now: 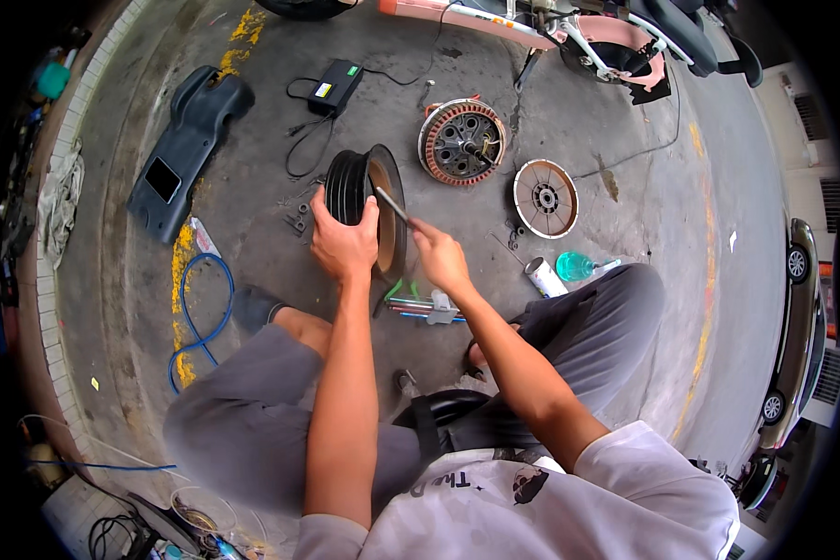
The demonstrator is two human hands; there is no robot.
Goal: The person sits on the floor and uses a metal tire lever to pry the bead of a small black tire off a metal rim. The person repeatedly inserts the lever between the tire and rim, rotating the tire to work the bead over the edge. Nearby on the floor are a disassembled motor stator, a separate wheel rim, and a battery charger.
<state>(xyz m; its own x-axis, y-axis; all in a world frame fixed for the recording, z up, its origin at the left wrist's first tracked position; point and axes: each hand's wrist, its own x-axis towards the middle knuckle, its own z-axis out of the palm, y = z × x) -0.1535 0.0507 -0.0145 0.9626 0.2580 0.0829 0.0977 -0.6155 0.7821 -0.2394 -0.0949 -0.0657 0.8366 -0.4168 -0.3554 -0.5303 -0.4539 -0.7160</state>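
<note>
My left hand (343,241) grips the rim of a black wheel hub (357,187) that stands on edge on the concrete, its open copper-coloured inside facing right. Gripped in my right hand (439,258) is a thin metal tool (391,203) whose tip points into the hub's open side. Beyond the hub lies a round stator (462,142) with copper windings and a shaft. To its right a round flat cover plate (545,198) lies on the ground.
A dark plastic body panel (183,149) lies at the left, a black charger box (336,86) with cables behind. A blue hose (199,317), spray can (543,277), green bottle (574,266) and hand tools (420,306) lie near my knees. A pink scooter (579,37) stands at the back.
</note>
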